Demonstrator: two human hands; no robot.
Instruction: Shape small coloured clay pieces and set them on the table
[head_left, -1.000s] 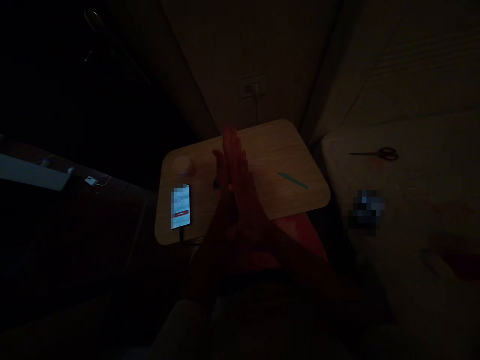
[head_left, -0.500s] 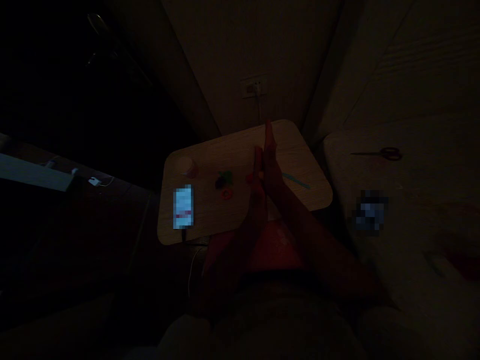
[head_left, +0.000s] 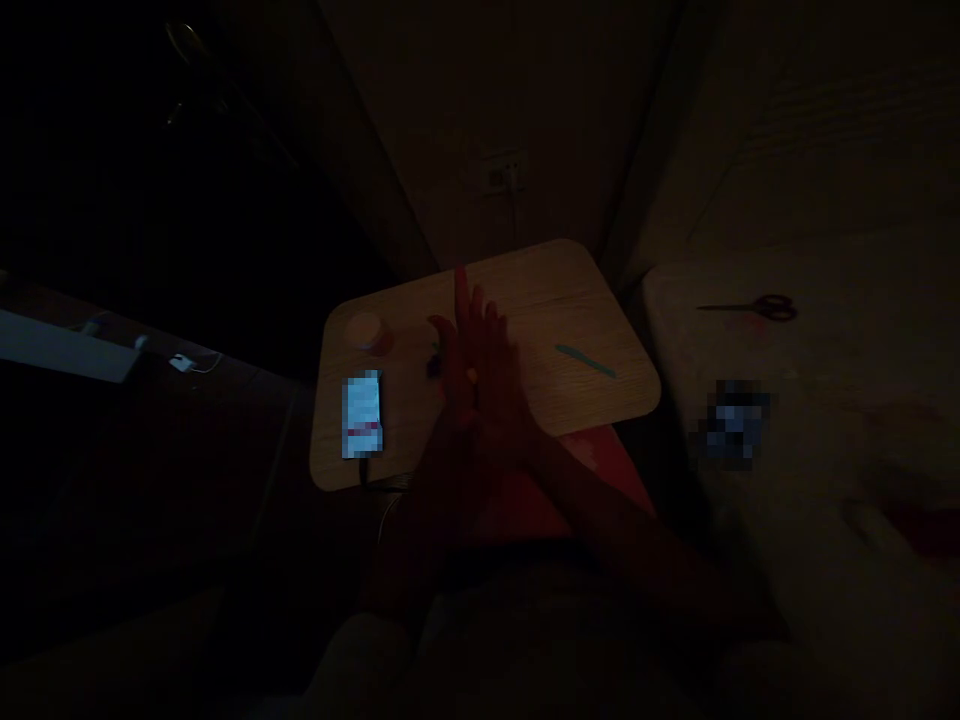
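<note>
The scene is very dark. Over a small wooden table, my left hand and my right hand are side by side, palms facing and fingers stretched out. A small orange lump shows between the palms; its material is too dim to tell. Just left of my left hand lies a dark lump, mostly covered by the hand. A thin blue-green flat strip lies on the table to the right of my right hand.
A lit phone with a cable and a round tub occupy the table's left side. Below its front edge is a red surface. Scissors and a blurred item lie on the pale surface at right. A wall socket is behind.
Both hands have shifted left and turned, their fingers now more spread. The orange lump remains between them. My left hand now covers the red ring and much of the green and dark pieces.
</note>
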